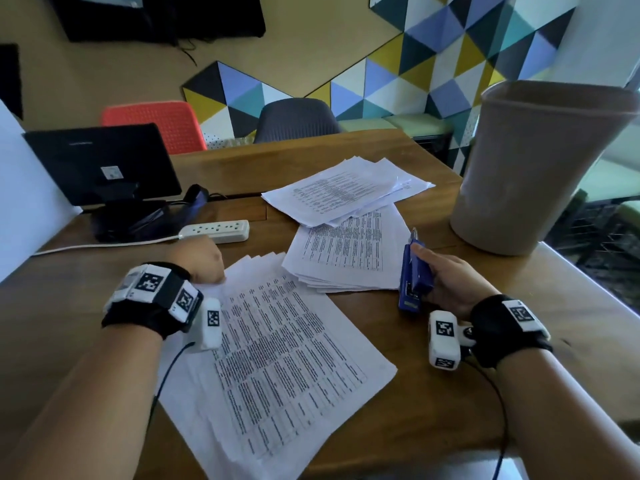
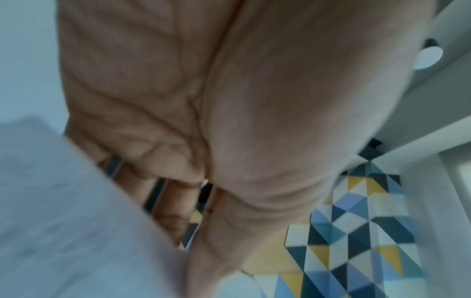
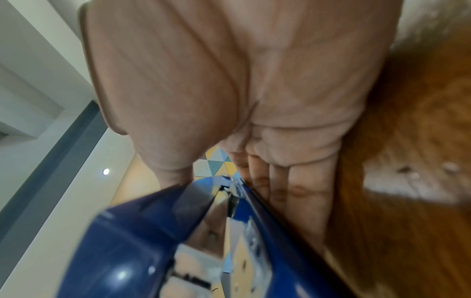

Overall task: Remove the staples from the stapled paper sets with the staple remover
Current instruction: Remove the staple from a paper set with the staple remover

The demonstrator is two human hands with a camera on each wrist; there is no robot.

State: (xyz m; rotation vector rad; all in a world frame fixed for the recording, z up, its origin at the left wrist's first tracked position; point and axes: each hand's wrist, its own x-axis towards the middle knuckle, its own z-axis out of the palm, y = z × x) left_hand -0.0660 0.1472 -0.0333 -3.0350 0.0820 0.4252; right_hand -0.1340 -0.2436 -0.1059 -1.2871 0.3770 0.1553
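Three stapled paper sets lie on the wooden table (image 1: 433, 393): a near set (image 1: 277, 358), a middle set (image 1: 349, 254) and a far set (image 1: 346, 188). My left hand (image 1: 207, 266) is curled into a fist at the near set's top-left corner and grips that corner; in the left wrist view its curled fingers (image 2: 175, 201) sit behind the paper edge (image 2: 63, 221). My right hand (image 1: 433, 275) holds the blue staple remover (image 1: 414, 271), its metal tip pointing away over the middle set. In the right wrist view the thumb and fingers (image 3: 280, 181) clamp the blue body (image 3: 153, 242).
A tall beige bin (image 1: 540, 168) stands at the table's right edge. A white power strip (image 1: 218, 232) with its cable, a black monitor (image 1: 100, 164) and dark gear sit at the back left. A red chair (image 1: 156, 123) and a grey chair (image 1: 298, 119) stand behind the table.
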